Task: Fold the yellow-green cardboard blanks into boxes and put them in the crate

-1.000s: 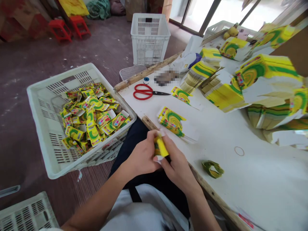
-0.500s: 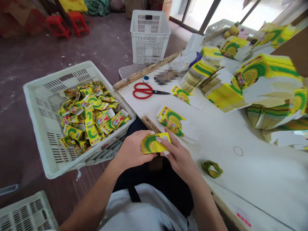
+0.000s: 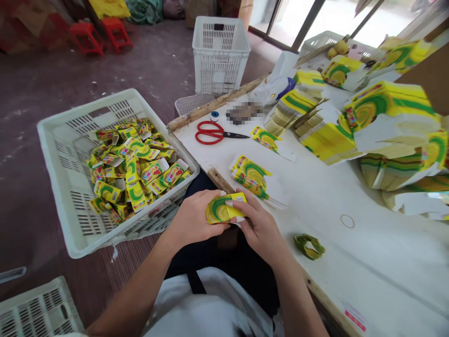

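Note:
My left hand (image 3: 194,217) and my right hand (image 3: 257,224) both grip one small yellow and green carton (image 3: 224,208) above my lap, at the table's near edge. The carton lies with its printed face up; my right fingers press on its right end. Just beyond it on the white table (image 3: 351,262) lies a small pile of flat carton blanks (image 3: 250,175). To my left a white plastic crate (image 3: 70,187) holds several folded cartons (image 3: 131,166).
Red-handled scissors (image 3: 213,132) and a small tape roll (image 3: 214,115) lie at the table's far end. Tall stacks of flat blanks (image 3: 382,126) crowd the right side. A green band (image 3: 308,245) and a rubber band (image 3: 347,221) lie near my right arm. An upright white crate (image 3: 220,51) and red stools (image 3: 101,35) stand on the floor.
The carton was held edge-on between my fingers; it has since been turned flat with its printed face up. My right fingers shifted slightly along its right end. Nothing else moved.

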`<state>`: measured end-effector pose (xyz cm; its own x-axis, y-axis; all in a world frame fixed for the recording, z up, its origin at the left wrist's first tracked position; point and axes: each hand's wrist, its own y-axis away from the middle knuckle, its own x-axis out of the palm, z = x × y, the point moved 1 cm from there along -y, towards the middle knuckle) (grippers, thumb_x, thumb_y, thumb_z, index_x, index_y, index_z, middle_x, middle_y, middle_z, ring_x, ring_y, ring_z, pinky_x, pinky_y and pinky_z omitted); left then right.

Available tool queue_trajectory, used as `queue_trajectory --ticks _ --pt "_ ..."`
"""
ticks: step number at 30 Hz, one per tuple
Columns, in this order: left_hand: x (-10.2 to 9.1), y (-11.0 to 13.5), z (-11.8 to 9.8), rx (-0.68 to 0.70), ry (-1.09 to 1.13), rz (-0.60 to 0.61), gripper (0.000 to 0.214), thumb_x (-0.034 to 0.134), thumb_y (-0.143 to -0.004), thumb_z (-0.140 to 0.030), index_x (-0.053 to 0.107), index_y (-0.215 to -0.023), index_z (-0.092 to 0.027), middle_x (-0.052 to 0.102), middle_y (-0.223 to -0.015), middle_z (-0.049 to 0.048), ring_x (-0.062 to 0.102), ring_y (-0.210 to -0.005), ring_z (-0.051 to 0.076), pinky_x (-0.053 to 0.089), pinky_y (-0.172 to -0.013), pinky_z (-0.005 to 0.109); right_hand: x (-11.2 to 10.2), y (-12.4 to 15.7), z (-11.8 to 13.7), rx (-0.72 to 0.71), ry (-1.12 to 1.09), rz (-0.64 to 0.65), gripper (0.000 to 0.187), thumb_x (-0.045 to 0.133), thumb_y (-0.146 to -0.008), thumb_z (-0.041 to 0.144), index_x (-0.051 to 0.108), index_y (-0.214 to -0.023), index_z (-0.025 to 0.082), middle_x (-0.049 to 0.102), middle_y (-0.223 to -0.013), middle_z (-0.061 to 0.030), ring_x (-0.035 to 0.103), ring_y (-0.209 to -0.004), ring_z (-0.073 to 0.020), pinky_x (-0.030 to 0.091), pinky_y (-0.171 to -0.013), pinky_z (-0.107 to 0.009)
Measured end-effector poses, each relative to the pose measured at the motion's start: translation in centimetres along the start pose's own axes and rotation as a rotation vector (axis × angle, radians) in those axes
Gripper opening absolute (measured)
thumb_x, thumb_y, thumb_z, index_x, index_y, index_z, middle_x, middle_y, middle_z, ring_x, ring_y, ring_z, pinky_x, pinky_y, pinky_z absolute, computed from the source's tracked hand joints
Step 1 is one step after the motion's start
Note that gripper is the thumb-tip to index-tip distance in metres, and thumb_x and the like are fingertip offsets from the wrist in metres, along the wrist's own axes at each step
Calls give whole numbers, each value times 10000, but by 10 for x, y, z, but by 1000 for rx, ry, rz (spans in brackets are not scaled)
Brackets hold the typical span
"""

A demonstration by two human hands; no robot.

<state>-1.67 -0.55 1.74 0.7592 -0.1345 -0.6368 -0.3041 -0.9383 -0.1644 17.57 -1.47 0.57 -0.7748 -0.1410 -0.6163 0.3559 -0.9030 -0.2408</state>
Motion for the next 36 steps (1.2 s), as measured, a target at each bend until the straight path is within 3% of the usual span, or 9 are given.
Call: queue_trajectory --ticks 5,11,14,17,19,24,27,31,36 --pt "-3 -3 0 -3 42 31 549 801 -639 -312 631 -1140 -165 735 -1062 110 712 -922 269 558 -869 393 -11 -3 1 -72 -57 81 236 541 -889 157 630 -1093 233 587 -1361 -131 581 -1255 -251 501 -1014 -443" --pt "3 -4 -4 -41 140 -56 522 814 -584 -245 661 -1077 -165 731 -998 96 699 -910 272 549 -861 394 7 -1 9 101 3 -29 610 482 -933 234 227 -1486 189 424 -1491 -202 416 -1397 -292 400 -1105 -525" --pt "6 -2 4 -187 516 -333 504 824 -622 -333 634 -1073 -209 720 -988 56 693 -853 209 560 -777 321 5 -9 0 68 -6 -83 655 548 -911 307 251 -1486 213 460 -1456 -186 501 -1313 -296 452 -1053 -514" --pt "5 -1 21 -344 999 -769 482 634 -766 -638 579 -1012 -227 706 -1032 72 692 -838 182 569 -702 288 -11 -18 -27 179 190 -313 365 560 -871 256 559 -1235 225 626 -1162 -121 619 -1059 -275 525 -920 -479" --pt "8 -1 30 -475 1204 -846 537 476 -811 -741 538 -956 -228 703 -1045 94 700 -867 192 583 -719 308 -19 -22 -48 322 383 -389 261 554 -821 196 645 -1066 203 624 -1019 -114 612 -954 -285 527 -848 -482" --pt "25 -1 25 -694 1348 -592 415 642 -808 -559 546 -981 -194 723 -958 71 682 -707 133 551 -612 234 -15 -24 -68 419 490 -353 183 574 -742 134 667 -890 190 587 -889 -114 560 -882 -304 473 -827 -492" --pt "31 -1 17 -680 1297 -525 450 781 -698 -437 605 -1012 -168 716 -835 20 640 -623 94 500 -560 186 -11 -26 -63 435 492 -339 190 565 -721 115 635 -887 177 595 -894 -131 549 -894 -318 453 -840 -500" --pt "34 1 11 -645 1235 -405 433 809 -669 -432 655 -968 -159 710 -788 9 618 -609 83 477 -560 184 -11 -30 -57 450 455 -356 212 568 -687 114 576 -891 171 615 -924 -154 554 -934 -334 437 -860 -509" --pt "41 8 6 -646 1198 -277 408 790 -708 -457 676 -960 -158 706 -798 19 606 -621 86 480 -589 201 -16 -29 -50 477 321 -388 156 547 -698 151 500 -830 222 636 -801 -65 594 -737 -249 482 -731 -421"
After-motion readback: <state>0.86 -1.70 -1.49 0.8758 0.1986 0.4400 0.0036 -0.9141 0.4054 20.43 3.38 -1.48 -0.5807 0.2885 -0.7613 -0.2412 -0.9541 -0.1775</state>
